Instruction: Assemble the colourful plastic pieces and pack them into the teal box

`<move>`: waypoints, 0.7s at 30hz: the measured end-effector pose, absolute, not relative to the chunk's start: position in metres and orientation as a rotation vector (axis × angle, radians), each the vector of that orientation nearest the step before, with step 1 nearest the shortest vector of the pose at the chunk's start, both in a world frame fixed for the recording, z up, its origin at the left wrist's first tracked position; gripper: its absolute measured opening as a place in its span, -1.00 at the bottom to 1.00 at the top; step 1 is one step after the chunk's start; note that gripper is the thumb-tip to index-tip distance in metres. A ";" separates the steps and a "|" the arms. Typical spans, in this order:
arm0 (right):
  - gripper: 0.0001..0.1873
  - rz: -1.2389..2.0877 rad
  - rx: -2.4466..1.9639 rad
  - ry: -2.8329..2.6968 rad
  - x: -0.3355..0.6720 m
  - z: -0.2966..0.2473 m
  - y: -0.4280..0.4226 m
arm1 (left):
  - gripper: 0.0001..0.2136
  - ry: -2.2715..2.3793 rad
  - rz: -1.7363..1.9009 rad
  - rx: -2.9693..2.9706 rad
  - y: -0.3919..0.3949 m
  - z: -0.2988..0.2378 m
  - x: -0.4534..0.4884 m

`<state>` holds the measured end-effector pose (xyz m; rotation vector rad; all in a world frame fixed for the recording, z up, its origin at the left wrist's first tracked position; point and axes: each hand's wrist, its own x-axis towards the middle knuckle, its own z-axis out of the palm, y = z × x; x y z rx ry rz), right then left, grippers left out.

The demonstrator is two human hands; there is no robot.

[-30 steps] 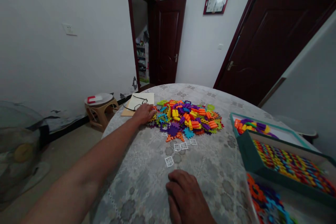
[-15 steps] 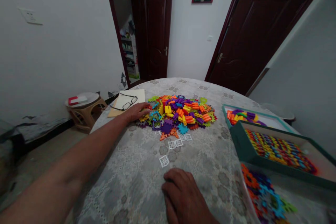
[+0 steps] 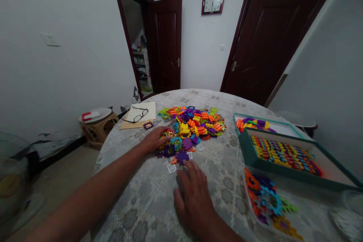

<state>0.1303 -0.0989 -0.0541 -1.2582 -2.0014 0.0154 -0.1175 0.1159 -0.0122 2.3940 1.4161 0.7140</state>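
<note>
As left hand sweeps gears nearer | right hand has advanced

Toy pile on tbl, glasses on papers L, box R

On the far left part of the table, a pair of glasses is laid over some papers. Beside the left wall, a brown stool is placed, and a red and white object is carried on it. A clock is hung between an open door and a closed door. Below it, a small switch is fixed.
</note>
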 end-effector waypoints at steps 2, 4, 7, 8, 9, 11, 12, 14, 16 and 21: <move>-0.28 -0.007 -1.320 -1.977 0.129 -0.058 -0.096 | -0.38 1.502 0.756 2.344 0.099 -0.013 -0.101; -0.19 -0.013 -1.365 -1.945 0.127 -0.060 -0.093 | -0.40 1.619 0.808 2.283 0.082 -0.015 -0.082; -0.24 -0.012 -1.433 -1.876 0.125 -0.060 -0.090 | -0.44 1.753 0.898 2.222 0.057 -0.020 -0.052; -0.28 -0.009 -1.460 -1.849 0.125 -0.061 -0.088 | -0.45 1.784 0.928 2.210 0.050 -0.022 -0.043; -0.33 -0.005 -1.489 -1.821 0.125 -0.062 -0.087 | -0.47 1.808 0.948 2.199 0.044 -0.025 -0.035; -0.38 0.014 -1.531 -1.782 0.126 -0.064 -0.084 | -0.52 1.817 0.966 2.194 0.033 -0.028 -0.021; -0.39 0.027 -1.544 -1.771 0.127 -0.065 -0.082 | -0.53 1.816 0.985 2.191 0.030 -0.030 -0.016; -0.38 0.052 -1.561 -1.753 0.131 -0.066 -0.078 | -0.55 1.803 1.030 2.172 0.025 -0.032 -0.008; -0.35 0.069 -1.576 -1.721 0.135 -0.066 -0.074 | -0.54 1.785 1.069 2.132 0.022 -0.033 -0.002; -0.34 0.119 -1.622 -1.661 0.147 -0.059 -0.067 | -0.55 1.771 1.155 2.016 0.013 -0.031 0.013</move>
